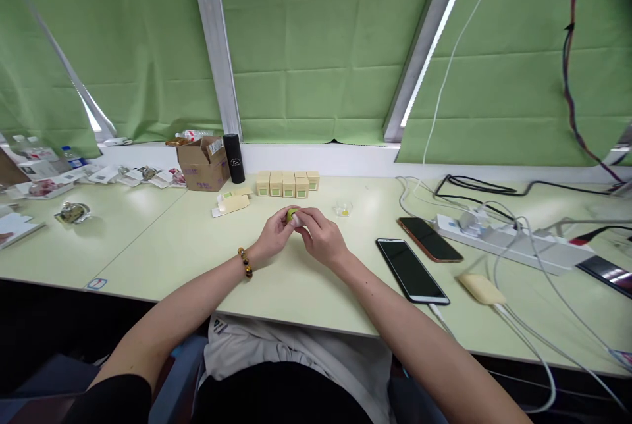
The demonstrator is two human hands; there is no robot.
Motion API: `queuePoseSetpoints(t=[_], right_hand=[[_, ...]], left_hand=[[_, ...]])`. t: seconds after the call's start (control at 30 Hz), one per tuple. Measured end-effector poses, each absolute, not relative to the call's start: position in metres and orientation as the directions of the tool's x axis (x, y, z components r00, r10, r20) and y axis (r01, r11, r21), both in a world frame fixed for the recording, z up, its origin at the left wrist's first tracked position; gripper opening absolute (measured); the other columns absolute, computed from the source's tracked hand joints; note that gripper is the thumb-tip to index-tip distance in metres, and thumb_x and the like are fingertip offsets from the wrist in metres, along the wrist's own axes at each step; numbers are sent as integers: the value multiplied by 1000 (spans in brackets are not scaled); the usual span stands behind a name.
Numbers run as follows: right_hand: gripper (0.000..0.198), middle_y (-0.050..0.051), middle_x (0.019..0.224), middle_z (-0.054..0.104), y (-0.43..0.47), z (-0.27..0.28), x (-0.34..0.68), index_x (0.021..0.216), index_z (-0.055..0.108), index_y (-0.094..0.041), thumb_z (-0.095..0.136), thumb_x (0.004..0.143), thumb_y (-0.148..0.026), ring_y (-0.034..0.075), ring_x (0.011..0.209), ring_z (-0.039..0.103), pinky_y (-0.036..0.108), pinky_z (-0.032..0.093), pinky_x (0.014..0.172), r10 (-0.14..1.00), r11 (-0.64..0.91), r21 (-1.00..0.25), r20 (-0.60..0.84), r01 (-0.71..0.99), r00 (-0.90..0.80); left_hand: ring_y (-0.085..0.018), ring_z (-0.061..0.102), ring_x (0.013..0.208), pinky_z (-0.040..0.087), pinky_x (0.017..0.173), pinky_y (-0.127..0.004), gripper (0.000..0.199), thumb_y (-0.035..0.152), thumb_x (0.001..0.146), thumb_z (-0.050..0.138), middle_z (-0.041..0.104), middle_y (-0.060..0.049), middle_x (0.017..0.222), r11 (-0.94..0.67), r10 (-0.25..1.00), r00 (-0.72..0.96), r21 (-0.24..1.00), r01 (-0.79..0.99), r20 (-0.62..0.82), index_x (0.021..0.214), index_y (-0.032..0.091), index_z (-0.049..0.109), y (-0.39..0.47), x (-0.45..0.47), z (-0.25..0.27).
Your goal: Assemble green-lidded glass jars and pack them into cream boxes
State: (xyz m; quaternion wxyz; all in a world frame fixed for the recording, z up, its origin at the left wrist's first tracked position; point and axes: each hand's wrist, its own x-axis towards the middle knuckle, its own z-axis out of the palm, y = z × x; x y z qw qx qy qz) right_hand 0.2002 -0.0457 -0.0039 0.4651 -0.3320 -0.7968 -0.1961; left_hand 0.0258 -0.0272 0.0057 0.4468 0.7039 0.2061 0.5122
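Close together over the middle of the table, both hands hold one small item. My left hand point(273, 234) is closed round a small green round object point(291, 214), mostly hidden by the fingers; its kind cannot be made out. My right hand point(322, 238) pinches a small white piece point(296, 220) against it. Just beyond the hands lies an opened cream carton point(234, 203), with its flaps out. Behind that, several small cream boxes with green labels point(289, 185) stand in a row. A small clear plastic tray point(343, 209) with something yellow in it rests to the right.
A cardboard box point(203, 167) and a black bottle point(234, 159) stand at the back left. On the right lie a white phone point(412, 271), a brown-edged phone point(430, 239), a power strip point(513, 246), a cream charger point(481, 289) and tangled cables. A plastic-wrapped item point(73, 213) sits far left.
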Motion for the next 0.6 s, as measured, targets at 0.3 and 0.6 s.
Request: queuePoseSetpoints(t=[0.3, 0.6], right_hand=[[38, 18, 121, 71, -46, -3, 200, 139, 54, -19, 50, 102, -14, 27, 107, 73, 35, 65, 70, 222, 714, 99, 907, 693, -358], [38, 18, 125, 72, -46, -3, 201, 140, 58, -20, 48, 103, -17, 28, 110, 73, 38, 67, 74, 231, 723, 92, 902, 684, -366]], left_hand=[[-23, 65, 117, 52, 104, -39, 49, 49, 98, 64, 67, -15, 129, -577, 764, 267, 807, -126, 588, 132, 15, 59, -31, 33, -2], [-24, 62, 124, 49, 110, -40, 46, 45, 100, 62, 65, -15, 135, -614, 761, 193, 784, -98, 620, 136, 18, 57, -38, 36, -6]])
